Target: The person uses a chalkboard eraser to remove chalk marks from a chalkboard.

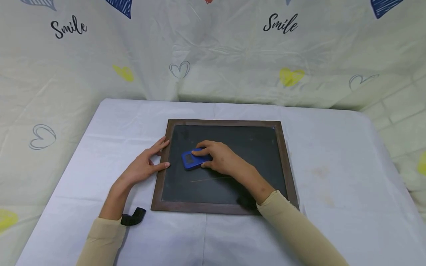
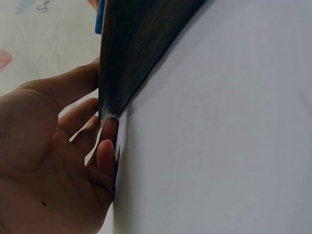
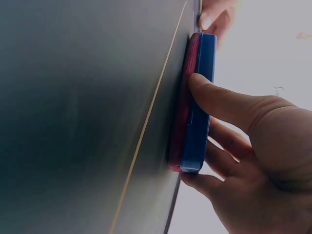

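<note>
While the left hand [image 1: 141, 168] touched the chalkboard [image 1: 257, 151] at left, the right hand [image 1: 223, 158] gripped an eraser [image 1: 193, 161] on its left half; one near line [image 1: 210, 179] remained, the shadowed rest apparently wiped.

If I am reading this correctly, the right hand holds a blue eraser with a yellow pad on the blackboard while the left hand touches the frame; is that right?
Not quite: the pad is red, not yellow, as the right wrist view shows. The right hand does hold the blue eraser on the blackboard, and the left hand touches the frame.
</note>
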The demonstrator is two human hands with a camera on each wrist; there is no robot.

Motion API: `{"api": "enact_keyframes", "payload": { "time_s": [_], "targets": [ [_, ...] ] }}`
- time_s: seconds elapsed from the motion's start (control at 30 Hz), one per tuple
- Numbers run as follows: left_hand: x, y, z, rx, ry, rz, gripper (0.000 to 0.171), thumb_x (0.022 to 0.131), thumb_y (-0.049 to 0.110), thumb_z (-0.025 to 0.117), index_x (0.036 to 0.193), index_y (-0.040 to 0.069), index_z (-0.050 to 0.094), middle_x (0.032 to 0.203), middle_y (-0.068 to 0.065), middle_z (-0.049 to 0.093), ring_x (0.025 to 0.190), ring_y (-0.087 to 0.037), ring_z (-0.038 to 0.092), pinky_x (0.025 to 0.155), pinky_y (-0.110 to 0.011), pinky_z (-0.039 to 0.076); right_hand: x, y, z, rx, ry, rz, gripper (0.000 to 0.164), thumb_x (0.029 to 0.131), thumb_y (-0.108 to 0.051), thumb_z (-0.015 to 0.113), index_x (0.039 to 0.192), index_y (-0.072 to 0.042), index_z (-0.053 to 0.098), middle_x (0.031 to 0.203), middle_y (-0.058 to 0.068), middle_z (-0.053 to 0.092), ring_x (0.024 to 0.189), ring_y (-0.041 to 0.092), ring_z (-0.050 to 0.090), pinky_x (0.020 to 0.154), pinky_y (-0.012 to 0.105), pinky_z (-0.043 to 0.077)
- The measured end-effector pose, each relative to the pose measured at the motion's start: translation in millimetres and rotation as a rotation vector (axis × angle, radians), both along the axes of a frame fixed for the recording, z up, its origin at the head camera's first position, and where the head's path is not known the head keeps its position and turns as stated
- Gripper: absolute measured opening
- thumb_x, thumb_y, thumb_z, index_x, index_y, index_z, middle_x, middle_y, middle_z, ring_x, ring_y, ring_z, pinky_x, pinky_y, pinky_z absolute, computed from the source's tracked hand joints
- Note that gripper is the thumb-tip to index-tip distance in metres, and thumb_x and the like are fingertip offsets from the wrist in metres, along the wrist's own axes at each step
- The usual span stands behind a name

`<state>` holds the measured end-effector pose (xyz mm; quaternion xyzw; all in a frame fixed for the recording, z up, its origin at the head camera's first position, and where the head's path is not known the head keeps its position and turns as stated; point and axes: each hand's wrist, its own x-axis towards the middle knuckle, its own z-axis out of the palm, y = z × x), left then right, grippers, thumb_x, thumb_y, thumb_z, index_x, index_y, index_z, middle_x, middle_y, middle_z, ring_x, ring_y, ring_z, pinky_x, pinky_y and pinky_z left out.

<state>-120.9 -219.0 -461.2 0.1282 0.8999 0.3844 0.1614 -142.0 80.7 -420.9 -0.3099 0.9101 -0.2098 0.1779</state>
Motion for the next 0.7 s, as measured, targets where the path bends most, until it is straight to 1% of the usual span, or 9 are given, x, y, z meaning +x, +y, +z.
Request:
{"api": "enact_keyframes", "payload": {
  "time_s": [0.17, 0.27, 0.47, 0.7],
  "targets": [
    [0.0, 0, 0.6, -0.002, -0.003, 0.002, 0.078, 0.099, 0.033, 0.072, 0.165, 0.022, 0.032, 0.178, 0.000, 0.014, 0.139, -0.031, 0.047, 0.080, -0.025, 0.045, 0.7, -10, 0.0, -0.017, 0.000, 0.026, 0.056, 0.095, -0.022, 0.077, 0.148, -0.022, 0.059, 0.157, 0.008, 0.052, 0.143, 0.036, 0.054, 0.116, 0.050, 0.044],
    [-0.1, 1, 0.9, -0.008, -0.003, 0.001, 0.079, 0.099, 0.033, 0.073, 0.165, 0.022, 0.032, 0.178, 0.000, 0.014, 0.139, -0.031, 0.048, 0.079, -0.025, 0.045, 1.8, -13, 0.0, -0.023, -0.003, 0.028, 0.056, 0.095, -0.022, 0.077, 0.148, -0.022, 0.059, 0.157, 0.008, 0.052, 0.142, 0.035, 0.054, 0.116, 0.050, 0.044],
    [-1.3, 0, 1.1, -0.008, -0.006, -0.004, 0.079, 0.099, 0.032, 0.073, 0.165, 0.022, 0.032, 0.178, 0.000, 0.014, 0.140, -0.032, 0.048, 0.078, -0.024, 0.045, 2.2, -12, -0.3, -0.024, 0.001, 0.033, 0.056, 0.095, -0.022, 0.077, 0.148, -0.022, 0.058, 0.158, 0.008, 0.051, 0.143, 0.035, 0.053, 0.116, 0.049, 0.045],
    [-0.8, 0, -1.2, -0.014, -0.020, 0.011, 0.080, 0.098, 0.033, 0.074, 0.165, 0.027, 0.032, 0.177, 0.007, 0.014, 0.138, -0.027, 0.048, 0.079, -0.023, 0.045, 3.6, -8, 0.4, -0.013, -0.002, 0.036, 0.056, 0.096, -0.025, 0.076, 0.149, -0.024, 0.057, 0.161, 0.008, 0.048, 0.146, 0.035, 0.050, 0.117, 0.049, 0.044]
  ]
}}
